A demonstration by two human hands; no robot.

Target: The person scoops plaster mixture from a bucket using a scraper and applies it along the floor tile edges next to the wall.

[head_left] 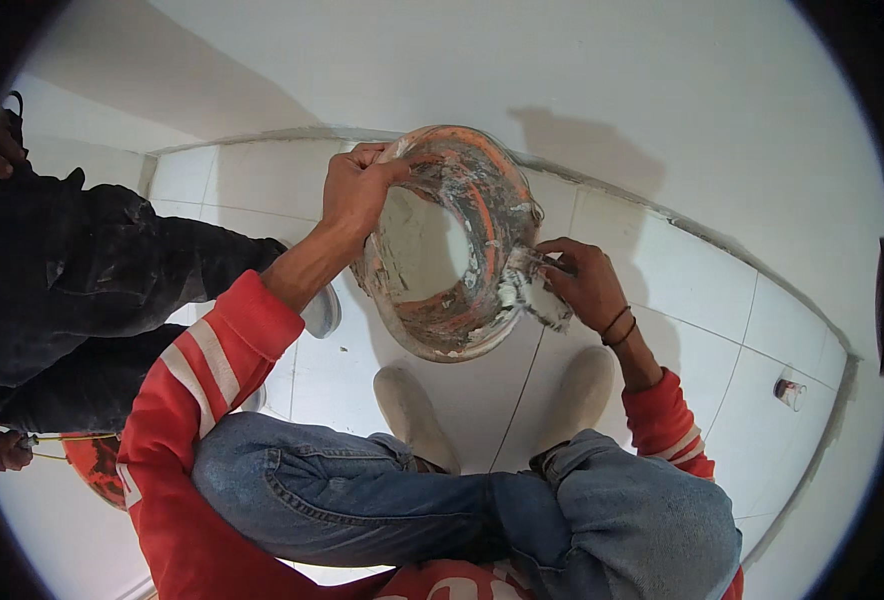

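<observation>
An orange bucket [482, 215], smeared with grey and white paste, is tilted in front of me with its mouth toward me. Pale liquid or thin paste [427, 245] shows inside it. My left hand [357, 185] grips the bucket's upper left rim, thumb over the edge. At the lower right rim, my right hand [590, 285] is closed on a putty knife [547, 300] coated with white paste. Its blade is against or very close to the rim; its handle is mostly hidden by my fingers.
A white wall [682, 110] rises just beyond the bucket, above white floor tiles [697, 280]. To my left stands another person in dark trousers [112, 270], beside a red-orange container [97, 465]. A small clear cup-like object [790, 392] lies on the right.
</observation>
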